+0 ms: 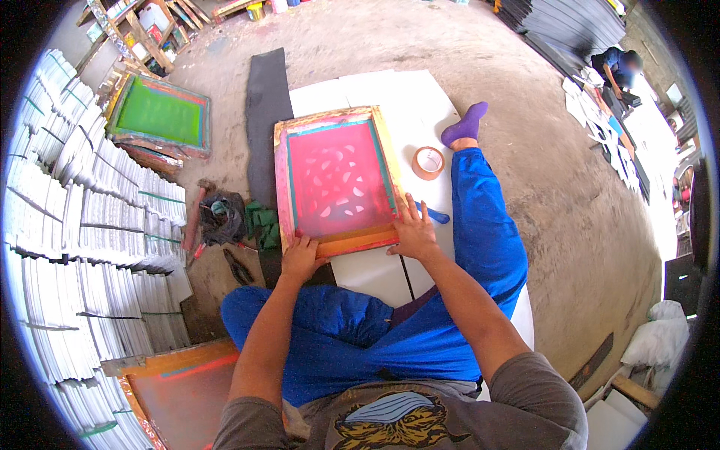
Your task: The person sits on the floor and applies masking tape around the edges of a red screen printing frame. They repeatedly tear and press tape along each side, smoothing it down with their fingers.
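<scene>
A wooden screen-printing frame (331, 245) with pink mesh (330, 161) lies on white sheets (360, 271) in front of me. Pale curved shapes show through the mesh, and brown tape (356, 238) runs along the frame's near rail. At the near left corner, my left hand (300, 259) rests with its fingertips on the rail and thumb out to the side. My right hand (415, 231) presses the near right corner, fingers spread. Close beside it lies a blue-handled tool (433, 214), partly hidden. A roll of brown tape (428, 162) sits farther right.
White bundled stacks (112, 225) line the left side. A green-mesh frame (165, 116) leans there; another frame (187, 390) lies by my left side. A black bag (223, 217), pliers (238, 266) and a hammer (195, 215) are on the floor. At far right, another person (616, 67) bends over.
</scene>
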`<state>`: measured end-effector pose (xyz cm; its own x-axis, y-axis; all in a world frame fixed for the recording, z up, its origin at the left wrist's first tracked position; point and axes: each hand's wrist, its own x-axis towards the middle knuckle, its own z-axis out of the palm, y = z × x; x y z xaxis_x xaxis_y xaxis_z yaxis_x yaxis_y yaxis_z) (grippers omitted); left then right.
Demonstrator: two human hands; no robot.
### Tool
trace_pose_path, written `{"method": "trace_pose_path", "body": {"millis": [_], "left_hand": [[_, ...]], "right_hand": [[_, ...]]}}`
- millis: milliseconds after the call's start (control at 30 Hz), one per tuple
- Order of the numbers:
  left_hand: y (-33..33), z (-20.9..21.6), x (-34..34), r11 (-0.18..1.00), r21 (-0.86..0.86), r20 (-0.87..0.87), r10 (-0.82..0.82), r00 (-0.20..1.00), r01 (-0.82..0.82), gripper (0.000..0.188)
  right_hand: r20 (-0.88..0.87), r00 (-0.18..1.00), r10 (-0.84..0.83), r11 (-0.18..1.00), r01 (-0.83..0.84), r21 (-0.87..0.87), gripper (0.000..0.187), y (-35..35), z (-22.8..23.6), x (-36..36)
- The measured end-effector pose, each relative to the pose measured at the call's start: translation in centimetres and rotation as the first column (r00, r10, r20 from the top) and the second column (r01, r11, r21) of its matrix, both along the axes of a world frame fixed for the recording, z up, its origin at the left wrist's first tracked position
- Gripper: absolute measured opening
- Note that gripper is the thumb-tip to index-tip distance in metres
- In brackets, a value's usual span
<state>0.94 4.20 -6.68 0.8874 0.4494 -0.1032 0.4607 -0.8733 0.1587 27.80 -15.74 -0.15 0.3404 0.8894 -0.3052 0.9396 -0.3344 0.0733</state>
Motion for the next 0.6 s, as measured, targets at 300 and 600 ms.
{"method": "trace_pose_path", "body": {"millis": [300,600], "left_hand": [[-0.7,0.4,0.2,0.997,-0.058,0.052,0.062,0.997,-0.059,0.067],[-1.6,0.5,1.1,0.999,-0.037,0.047,0.028,0.998,-0.027,0.063]], "right_hand": [[-0.014,0.999,-0.043,0.991,0.044,0.125,0.107,-1.1,-2.7,0.1],[-0.05,0.995,-0.084,0.992,0.088,0.095,0.095,-0.4,-2.4,-0.4]]}}
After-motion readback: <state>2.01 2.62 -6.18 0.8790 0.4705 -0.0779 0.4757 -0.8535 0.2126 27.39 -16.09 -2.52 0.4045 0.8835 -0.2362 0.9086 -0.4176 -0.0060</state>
